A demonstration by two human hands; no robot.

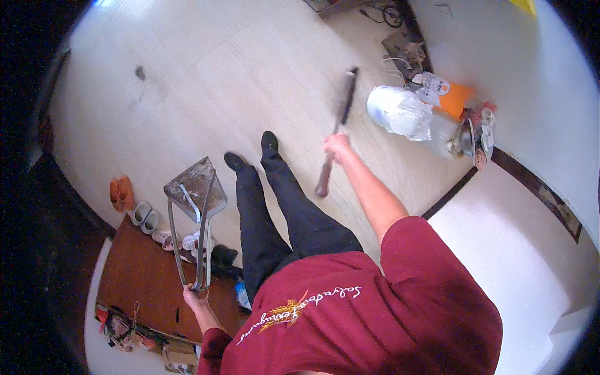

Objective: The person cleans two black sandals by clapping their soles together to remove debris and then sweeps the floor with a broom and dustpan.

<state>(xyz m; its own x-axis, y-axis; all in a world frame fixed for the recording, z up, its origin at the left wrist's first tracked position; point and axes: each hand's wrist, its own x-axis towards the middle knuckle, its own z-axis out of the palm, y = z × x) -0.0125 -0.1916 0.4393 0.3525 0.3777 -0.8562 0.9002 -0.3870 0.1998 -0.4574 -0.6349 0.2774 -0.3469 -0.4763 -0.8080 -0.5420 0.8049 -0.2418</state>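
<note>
My left hand [196, 299] is closed around the top of the tall looped handle of a dustpan [215, 187]. Its grey, dirt-stained pan hangs at or just above the floor, left of my feet; I cannot tell if it touches. A pale strip lies across it. Out in front to the right, my right hand [338, 147] grips a hand brush [348, 103] with a brown handle end below the fist. The brush's dark bristled end points away from me and is smeared by motion.
At the right wall stand a white plastic-wrapped bundle [394, 111], an orange and white bag [445, 94] and metal pots [462, 139]. Orange shoes [122, 193] and grey slippers [145, 217] line a brown cabinet [144, 269] on the left. A dark smudge [140, 73] marks the pale floor.
</note>
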